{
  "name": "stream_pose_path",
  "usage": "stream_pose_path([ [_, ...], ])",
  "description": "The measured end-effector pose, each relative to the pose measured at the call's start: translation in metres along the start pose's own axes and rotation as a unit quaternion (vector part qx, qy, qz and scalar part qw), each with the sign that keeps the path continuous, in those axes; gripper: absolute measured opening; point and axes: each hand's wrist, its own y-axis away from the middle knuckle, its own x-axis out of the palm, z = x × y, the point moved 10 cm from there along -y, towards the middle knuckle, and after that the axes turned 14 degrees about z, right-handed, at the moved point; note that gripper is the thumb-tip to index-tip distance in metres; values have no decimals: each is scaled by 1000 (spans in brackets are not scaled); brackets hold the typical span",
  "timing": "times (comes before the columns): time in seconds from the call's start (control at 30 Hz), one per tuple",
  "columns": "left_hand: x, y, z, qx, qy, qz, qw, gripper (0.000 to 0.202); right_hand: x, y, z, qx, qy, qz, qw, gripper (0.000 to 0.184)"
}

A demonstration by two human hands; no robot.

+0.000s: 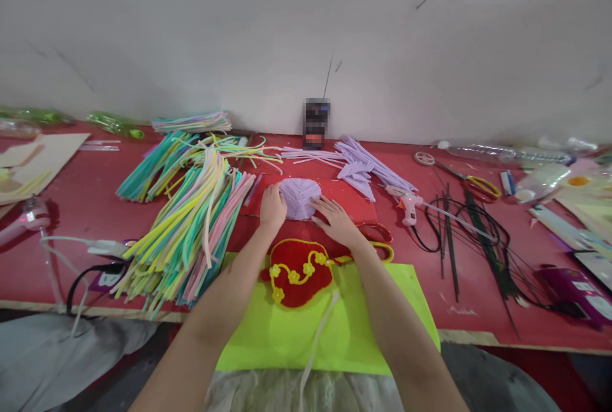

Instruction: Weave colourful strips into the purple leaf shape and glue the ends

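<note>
A round lilac pipe-cleaner piece [299,196] lies on a red sheet [351,201] in the middle of the table. My left hand [272,206] rests against its left edge with fingers curled. My right hand [337,219] lies flat beside its right edge, fingers stretched toward it. Below my wrists sits a red fuzzy shape with yellow flowers [297,272], partly on a lime-green sheet [282,335].
Piles of pastel pipe cleaners [191,220] fill the left side; lilac ones [363,169] lie at the right. A glue gun [408,205], scissors [471,181], dark wires [471,227] and a white wall [306,48] behind the red table [86,201].
</note>
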Motion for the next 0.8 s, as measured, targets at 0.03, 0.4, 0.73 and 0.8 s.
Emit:
stream_pose_path([
  [0.03, -2, 0, 2, -3, 31, -6, 999, 39, 0, 0, -1, 0, -1, 1, 1000, 45],
  [0.4, -9, -5, 20, 2, 422, -58, 905, 45, 1, -1, -4, -1, -19, -1, 1000, 45],
  [0.73, 25, -6, 20, -42, 583, 27, 811, 66, -27, 11, -35, 54, -247, -177, 951, 51],
  [0.8, 25, -6, 13, -28, 617, 35, 786, 67, -28, 18, -53, 95, -350, -216, 907, 55],
])
